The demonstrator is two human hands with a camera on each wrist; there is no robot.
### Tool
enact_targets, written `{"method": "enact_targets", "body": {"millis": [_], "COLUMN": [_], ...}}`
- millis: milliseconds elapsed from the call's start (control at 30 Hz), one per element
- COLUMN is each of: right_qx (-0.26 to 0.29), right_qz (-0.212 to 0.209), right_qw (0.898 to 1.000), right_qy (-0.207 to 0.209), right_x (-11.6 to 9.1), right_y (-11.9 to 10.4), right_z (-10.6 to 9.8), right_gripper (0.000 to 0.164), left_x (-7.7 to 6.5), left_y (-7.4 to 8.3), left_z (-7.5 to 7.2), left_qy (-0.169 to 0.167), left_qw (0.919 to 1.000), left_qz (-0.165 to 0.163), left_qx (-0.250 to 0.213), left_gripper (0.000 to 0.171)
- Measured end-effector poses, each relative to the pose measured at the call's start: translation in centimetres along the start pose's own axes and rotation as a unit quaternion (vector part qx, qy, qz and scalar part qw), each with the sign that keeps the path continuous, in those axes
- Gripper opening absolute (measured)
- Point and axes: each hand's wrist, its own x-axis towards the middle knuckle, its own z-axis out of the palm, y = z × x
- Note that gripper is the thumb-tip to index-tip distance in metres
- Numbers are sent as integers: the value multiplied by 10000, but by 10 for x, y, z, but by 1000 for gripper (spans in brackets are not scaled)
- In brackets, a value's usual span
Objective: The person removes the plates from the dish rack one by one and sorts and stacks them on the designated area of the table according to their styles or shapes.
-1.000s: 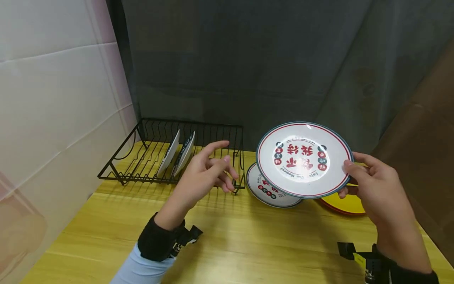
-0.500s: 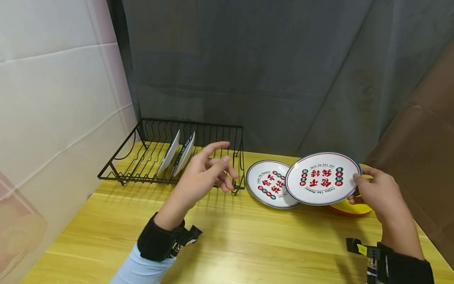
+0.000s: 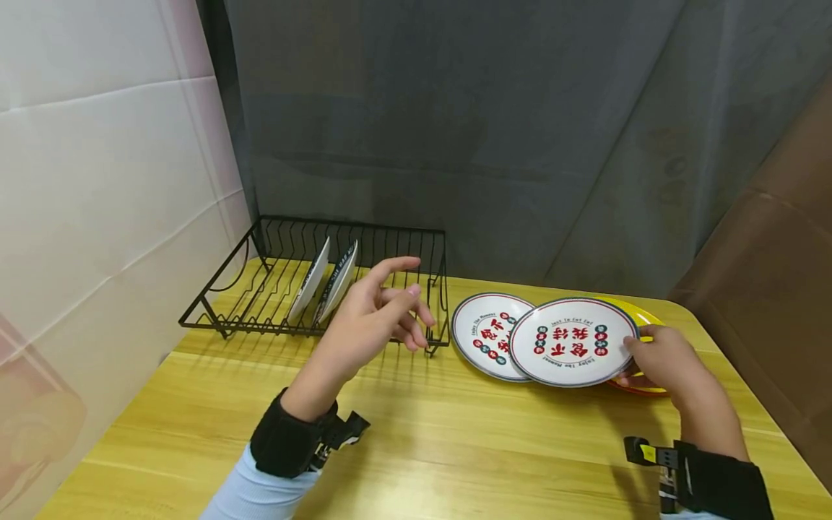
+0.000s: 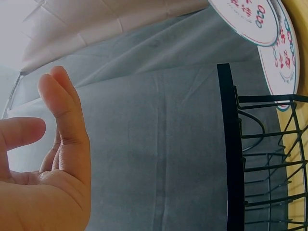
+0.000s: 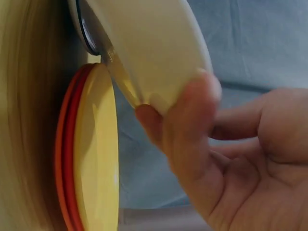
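Note:
My right hand (image 3: 666, 365) pinches the right rim of a white plate (image 3: 572, 343) with red characters and a dark blue edge, thumb on top and fingers beneath. That plate overlaps a matching white plate (image 3: 484, 336) on the table to its left. In the right wrist view its pale underside (image 5: 149, 48) tilts above a stack of yellow, red and orange plates (image 5: 98, 154). My left hand (image 3: 373, 310) hovers in front of the dish rack (image 3: 416, 242), its fingers loosely bent and holding nothing. The left wrist view shows that hand (image 4: 62, 154) beside the rack, apart from it.
Two plates (image 3: 338, 282) stand on edge in the black wire rack's slots, left of my left hand. A dark grey cloth (image 3: 455, 130) hangs behind the wooden table (image 3: 416, 448). A white panel (image 3: 117, 180) rises at the left and a brown one (image 3: 767, 282) at the right.
My right hand has lowered the white plate; it swung right, then back left, onto the area over the other white plate. The left hand has stayed in place.

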Motion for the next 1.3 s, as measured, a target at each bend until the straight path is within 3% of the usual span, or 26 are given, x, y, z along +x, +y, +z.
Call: {"method": "enact_targets", "body": {"millis": [200, 567, 800, 933, 1100, 1300], "right_qx": [347, 178, -199, -304, -372, 50], "right_qz": [138, -46, -582, -1110, -1932, -2597], "right_qw": [9966, 9966, 9972, 9934, 9777, 9591], "right_qy": [-736, -801, -423, 22, 731, 1121], "right_x": [0, -10, -34, -53, -75, -94], "right_y": [-4, -18, -38, -50, -61, -66], "right_z": [13, 18, 13, 14, 17, 21], "right_gripper": [81, 85, 83, 76, 56, 35], "left_x": [0, 0, -1, -2, -5, -8], "left_y": [0, -1, 2, 3, 5, 8], "left_z": [0, -1, -1, -2, -4, -6], "left_qy": [-8, -35, -45, -57, 5, 73], "left_qw": [10000, 10000, 9998, 9997, 9994, 9983], "left_qz": [-14, 8, -52, 28, 186, 375], "left_qx": [9, 77, 181, 246, 301, 451], "left_gripper": [45, 41, 35, 33, 32, 30]}}
